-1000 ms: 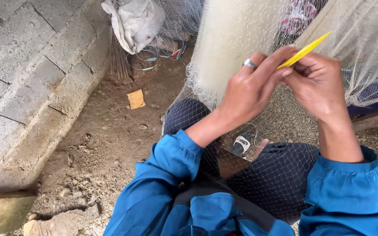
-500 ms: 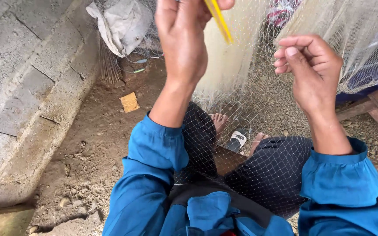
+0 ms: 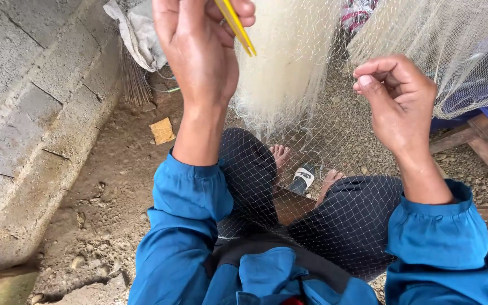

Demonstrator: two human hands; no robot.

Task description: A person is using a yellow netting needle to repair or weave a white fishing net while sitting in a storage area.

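My left hand [image 3: 199, 45] is raised near the top edge, gripping a thin yellow netting needle [image 3: 237, 28] that points down and right. My right hand [image 3: 396, 101] is lower and to the right, its thumb and fingers pinched on strands of a fine pale fishing net [image 3: 289, 68]. The net hangs bunched between my hands and spreads as open mesh over my lap and dark trousers [image 3: 357, 220]. Both arms wear blue sleeves. My bare feet [image 3: 280, 155] show through the mesh.
A grey block wall [image 3: 24, 96] runs along the left, above a dirt and gravel floor. A crumpled grey cloth [image 3: 139, 34] and a broom lie by it. A small yellow scrap [image 3: 162, 131] and a sandal [image 3: 302, 179] lie on the ground. Wooden planks [image 3: 481, 152] stand right.
My left hand has pulled the yellow needle up and away to the left, from beside my right hand to the top of view. My right hand has stayed on the net.
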